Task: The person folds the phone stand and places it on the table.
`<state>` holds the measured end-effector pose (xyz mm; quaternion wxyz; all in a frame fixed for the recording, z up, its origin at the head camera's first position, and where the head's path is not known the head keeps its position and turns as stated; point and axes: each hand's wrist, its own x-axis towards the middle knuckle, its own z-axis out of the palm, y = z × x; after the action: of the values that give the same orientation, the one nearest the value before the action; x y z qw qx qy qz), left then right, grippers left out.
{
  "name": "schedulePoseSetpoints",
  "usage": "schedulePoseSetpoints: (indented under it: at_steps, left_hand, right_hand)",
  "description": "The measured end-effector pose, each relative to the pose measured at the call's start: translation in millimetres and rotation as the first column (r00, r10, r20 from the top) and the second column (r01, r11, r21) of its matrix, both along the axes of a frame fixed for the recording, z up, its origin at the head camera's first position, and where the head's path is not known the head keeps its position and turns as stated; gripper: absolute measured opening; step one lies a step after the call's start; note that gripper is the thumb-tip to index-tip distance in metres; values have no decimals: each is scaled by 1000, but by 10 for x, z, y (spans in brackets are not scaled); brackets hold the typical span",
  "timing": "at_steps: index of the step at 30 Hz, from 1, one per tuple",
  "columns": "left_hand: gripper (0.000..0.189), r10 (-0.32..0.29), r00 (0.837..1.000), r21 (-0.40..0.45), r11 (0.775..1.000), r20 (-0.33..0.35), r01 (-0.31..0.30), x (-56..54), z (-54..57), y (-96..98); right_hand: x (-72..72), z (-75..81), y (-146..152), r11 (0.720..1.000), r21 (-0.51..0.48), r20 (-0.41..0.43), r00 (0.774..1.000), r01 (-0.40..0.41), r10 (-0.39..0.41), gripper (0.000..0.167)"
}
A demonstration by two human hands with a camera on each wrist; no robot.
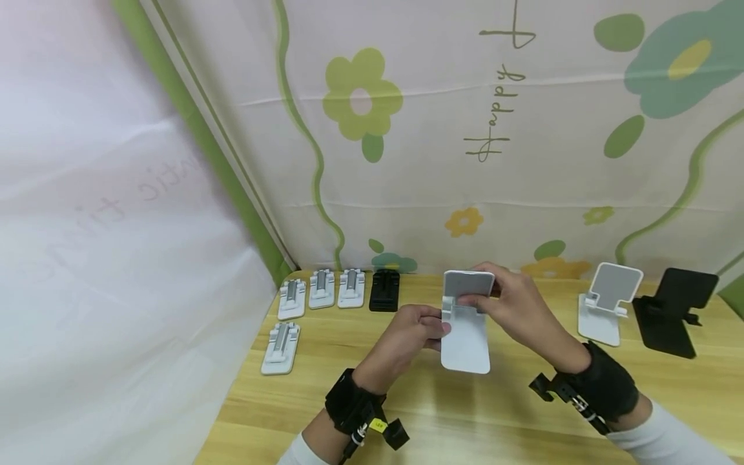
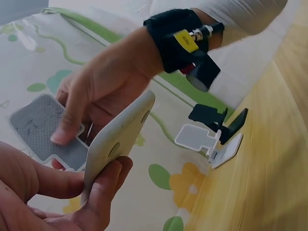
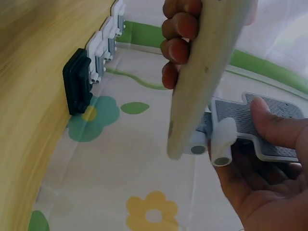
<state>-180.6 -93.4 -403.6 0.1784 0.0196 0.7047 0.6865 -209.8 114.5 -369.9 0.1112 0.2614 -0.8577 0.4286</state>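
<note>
A white folding phone stand [image 1: 465, 339] is held up over the table between both hands. My left hand [image 1: 415, 332] grips the edge of its flat base, thumb on one face and fingers behind, as the left wrist view shows. My right hand [image 1: 514, 303] pinches the grey-padded back plate [image 2: 45, 126], with the thumb on the pad. That plate stands unfolded at an angle to the base. In the right wrist view the white hinge [image 3: 224, 137] shows between base and plate.
At the left lie several folded white stands [image 1: 281, 349] and one folded black stand [image 1: 384, 290]. To the right, an unfolded white stand [image 1: 607, 303] and an unfolded black stand [image 1: 674, 313] stand on the wooden table [image 1: 523, 426]. A flowered curtain [image 1: 407, 181] hangs behind.
</note>
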Motion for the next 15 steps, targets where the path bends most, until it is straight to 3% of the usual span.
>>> schedulePoseSetpoints:
  at_steps: [4,8,13,15]
  left_hand:
    - [29,50,999,-1,999,-10,-50,0,-36,-9]
    - [27,72,997,-12,997,-21,-72,-5,-72,-22]
    - [27,84,996,-25,996,-35,-85,-1,-76,-34]
    - [27,87,995,-29,996,-42,-88,2,-73,-36]
  right_hand:
    - [26,55,-1,1000,26,-175,984,-13,18,45]
    - [86,146,-9,996,94,-382,923,-2,38,43]
    - [170,214,-52,983,175,-513,858,59,40,40]
    - [191,214,-61,983,168,-537,843,76,26,39]
